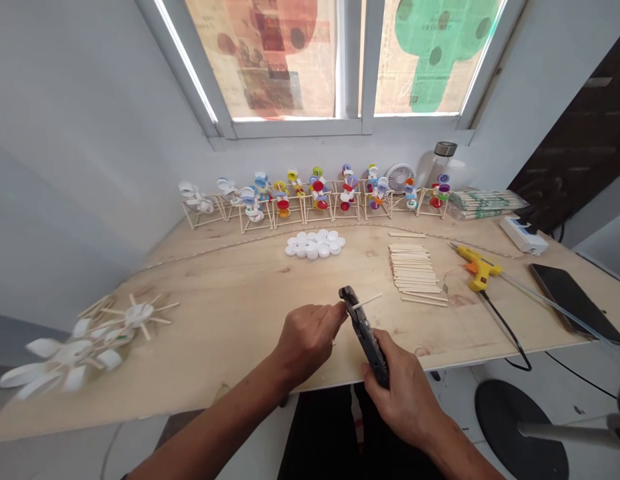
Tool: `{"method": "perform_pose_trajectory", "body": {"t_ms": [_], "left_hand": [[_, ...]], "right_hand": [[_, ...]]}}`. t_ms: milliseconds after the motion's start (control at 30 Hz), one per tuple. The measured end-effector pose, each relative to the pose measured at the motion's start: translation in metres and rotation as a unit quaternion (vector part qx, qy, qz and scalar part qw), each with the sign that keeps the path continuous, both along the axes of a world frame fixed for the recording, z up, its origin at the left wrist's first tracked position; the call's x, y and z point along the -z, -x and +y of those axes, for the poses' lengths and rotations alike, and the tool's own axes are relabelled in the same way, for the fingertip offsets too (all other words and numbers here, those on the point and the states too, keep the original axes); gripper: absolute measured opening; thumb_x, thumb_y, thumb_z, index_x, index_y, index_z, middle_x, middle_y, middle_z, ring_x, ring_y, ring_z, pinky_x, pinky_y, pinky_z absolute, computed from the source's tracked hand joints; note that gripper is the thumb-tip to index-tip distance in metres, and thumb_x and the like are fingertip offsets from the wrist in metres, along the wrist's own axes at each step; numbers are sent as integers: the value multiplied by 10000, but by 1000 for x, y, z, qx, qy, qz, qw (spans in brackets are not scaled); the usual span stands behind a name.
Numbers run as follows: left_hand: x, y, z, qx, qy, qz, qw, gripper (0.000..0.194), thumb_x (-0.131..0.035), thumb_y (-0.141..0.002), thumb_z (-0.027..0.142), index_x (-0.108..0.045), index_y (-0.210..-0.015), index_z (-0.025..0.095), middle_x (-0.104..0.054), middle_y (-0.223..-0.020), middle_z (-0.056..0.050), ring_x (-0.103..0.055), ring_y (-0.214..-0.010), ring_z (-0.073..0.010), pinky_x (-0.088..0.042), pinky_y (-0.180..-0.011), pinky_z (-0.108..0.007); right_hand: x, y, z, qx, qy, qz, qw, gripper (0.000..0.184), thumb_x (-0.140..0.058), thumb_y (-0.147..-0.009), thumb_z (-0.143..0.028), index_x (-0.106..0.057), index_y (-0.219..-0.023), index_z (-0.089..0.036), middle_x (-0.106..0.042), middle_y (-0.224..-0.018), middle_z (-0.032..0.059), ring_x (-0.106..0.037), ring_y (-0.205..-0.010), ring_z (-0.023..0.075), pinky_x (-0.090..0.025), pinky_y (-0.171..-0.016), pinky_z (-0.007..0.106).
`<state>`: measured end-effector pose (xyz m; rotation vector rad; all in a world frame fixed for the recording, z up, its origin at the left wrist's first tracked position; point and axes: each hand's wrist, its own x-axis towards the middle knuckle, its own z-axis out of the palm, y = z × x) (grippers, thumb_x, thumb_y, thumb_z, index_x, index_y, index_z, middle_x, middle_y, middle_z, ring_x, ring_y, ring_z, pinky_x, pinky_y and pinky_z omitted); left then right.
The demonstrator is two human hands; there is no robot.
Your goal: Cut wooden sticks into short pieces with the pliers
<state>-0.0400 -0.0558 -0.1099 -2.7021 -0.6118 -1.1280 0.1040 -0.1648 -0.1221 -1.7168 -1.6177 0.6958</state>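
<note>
My right hand is wrapped round the handles of a dark cutting tool that looks like pliers, its head pointing up and away from me. A thin wooden stick crosses the tool's jaws. My left hand pinches the stick's near end, close against the jaws. Both hands are above the front edge of the wooden table. Beyond them lies a cluster of white bottle caps. To the right is a row of loose wooden sticks.
Small stick frames with coloured cap wheels line the wall. A yellow glue gun, a black phone and a white power strip lie on the right. White stick wheels are at the left. A rope crosses the table.
</note>
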Motion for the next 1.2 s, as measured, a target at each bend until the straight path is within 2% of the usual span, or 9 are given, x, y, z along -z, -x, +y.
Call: {"method": "perform_pose_trajectory", "body": {"t_ms": [133,400,667,967,1200], "left_hand": [[-2,5,-5,29,56,-11,998,146,-369,-849,110,-480,-766,154,-456,-483,48,-407,-423,-82,-281,-438,-201],[-13,15,-11,85,183,-28,979,167,-349,-860,123,-385,-708,183,-362,-482,69,-341,-380,-64,-218,-401,-199],[-20,20,-15,105,278,-16,955,187,-346,-866,151,-378,-685,186,-277,-493,78,-285,-392,-60,-215,-412,-194],[-30,21,-17,125,411,6,903,234,-341,-883,188,-382,-653,174,-264,-522,74,-280,-438,-54,-242,-442,-184],[-33,22,-13,129,451,23,883,254,-335,-893,230,-412,-661,164,-299,-545,66,-291,-470,-55,-256,-460,-182]], "right_hand": [[0,-1,-2,-15,-14,-16,1000,324,-473,-722,-95,-473,-1025,-210,-591,-769,-8,-543,-669,166,-396,-635,259],[-5,-3,-8,-40,-35,-33,998,431,-485,-692,-63,-447,-1095,-212,-594,-875,5,-550,-737,171,-405,-663,266],[-9,-4,-9,-62,-45,-29,997,386,-479,-720,-77,-452,-1082,-212,-585,-853,5,-545,-715,163,-409,-644,260],[-9,-4,-10,-69,-53,-16,996,374,-475,-736,-87,-447,-1088,-210,-587,-866,9,-544,-717,156,-418,-659,257],[-7,-3,-9,-70,-33,-14,997,280,-468,-733,-88,-454,-989,-200,-577,-775,-6,-527,-652,145,-401,-619,242]]}}
